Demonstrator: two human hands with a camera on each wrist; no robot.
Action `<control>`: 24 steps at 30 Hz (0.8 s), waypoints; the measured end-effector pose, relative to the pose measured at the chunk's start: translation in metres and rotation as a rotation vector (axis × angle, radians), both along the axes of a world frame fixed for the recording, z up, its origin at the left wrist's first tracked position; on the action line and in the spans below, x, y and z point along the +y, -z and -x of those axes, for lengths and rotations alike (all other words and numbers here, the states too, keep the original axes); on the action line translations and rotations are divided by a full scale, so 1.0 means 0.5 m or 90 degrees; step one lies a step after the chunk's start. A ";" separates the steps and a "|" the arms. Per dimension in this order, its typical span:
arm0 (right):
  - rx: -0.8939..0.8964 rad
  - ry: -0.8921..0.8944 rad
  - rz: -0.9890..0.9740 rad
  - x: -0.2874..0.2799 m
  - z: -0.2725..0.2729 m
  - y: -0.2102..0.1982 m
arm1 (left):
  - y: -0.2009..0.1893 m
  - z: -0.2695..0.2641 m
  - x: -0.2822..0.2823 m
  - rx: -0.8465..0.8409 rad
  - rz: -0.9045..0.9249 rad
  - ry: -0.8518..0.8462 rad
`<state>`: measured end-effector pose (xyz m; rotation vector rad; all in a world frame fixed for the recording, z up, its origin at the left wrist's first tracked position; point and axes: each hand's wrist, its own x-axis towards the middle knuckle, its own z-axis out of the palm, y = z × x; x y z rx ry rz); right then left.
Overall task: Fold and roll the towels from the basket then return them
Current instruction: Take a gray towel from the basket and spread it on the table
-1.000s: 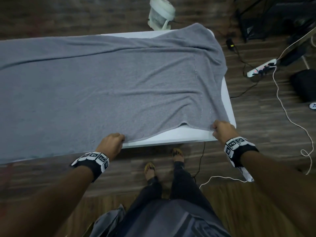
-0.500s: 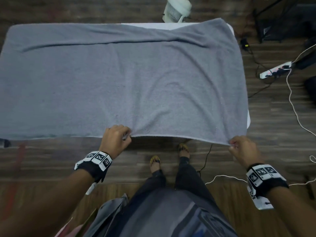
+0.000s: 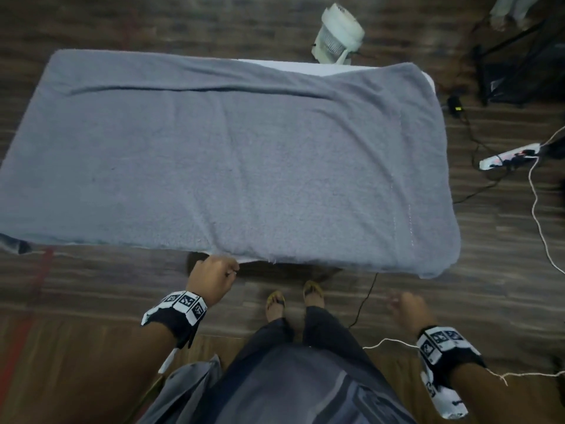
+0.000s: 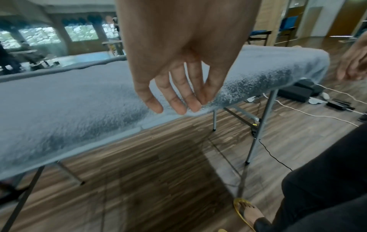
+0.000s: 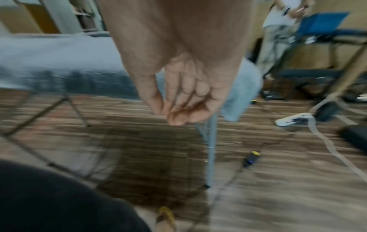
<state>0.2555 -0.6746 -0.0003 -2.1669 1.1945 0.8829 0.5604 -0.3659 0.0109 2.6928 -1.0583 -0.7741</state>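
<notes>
Grey towel (image 3: pixel 214 154) spread flat over white folding table (image 3: pixel 293 66), covering nearly all of top, right end draped past table edge. Long crease along far side, stitched band near right end. No readable writing on towel. Left hand (image 3: pixel 211 281) at near hem, fingers (image 4: pixel 178 94) loosely extended against towel edge, not gripping. Left wristband with black-and-white square markers, digits too blurred to read. Right hand (image 3: pixel 408 310) off towel, motion-blurred, fingers loosely curled, holding nothing. White fan (image 3: pixel 337 33) beyond table; power strip (image 3: pixel 509 156) on floor at right.
</notes>
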 end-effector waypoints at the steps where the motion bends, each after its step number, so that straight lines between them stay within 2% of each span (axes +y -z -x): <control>1: -0.037 -0.026 -0.027 0.016 -0.030 -0.006 | -0.004 -0.001 0.004 -0.015 0.008 -0.041; 7: -0.285 -0.204 -0.053 0.104 -0.245 -0.043 | -0.022 -0.109 0.067 -0.103 -0.031 -0.239; 11: -0.391 -0.326 -0.016 0.159 -0.382 -0.029 | -0.012 -0.187 0.117 -0.120 -0.071 -0.239; 15: -0.349 -0.422 0.010 0.206 -0.465 -0.027 | 0.004 -0.234 0.147 -0.106 -0.027 -0.214; 21: -0.274 -0.425 0.022 0.232 -0.489 -0.016 | 0.009 -0.269 0.180 -0.074 0.020 -0.184; 24: -0.242 -0.398 0.001 0.242 -0.494 -0.024 | -0.004 -0.287 0.205 -0.077 -0.013 -0.198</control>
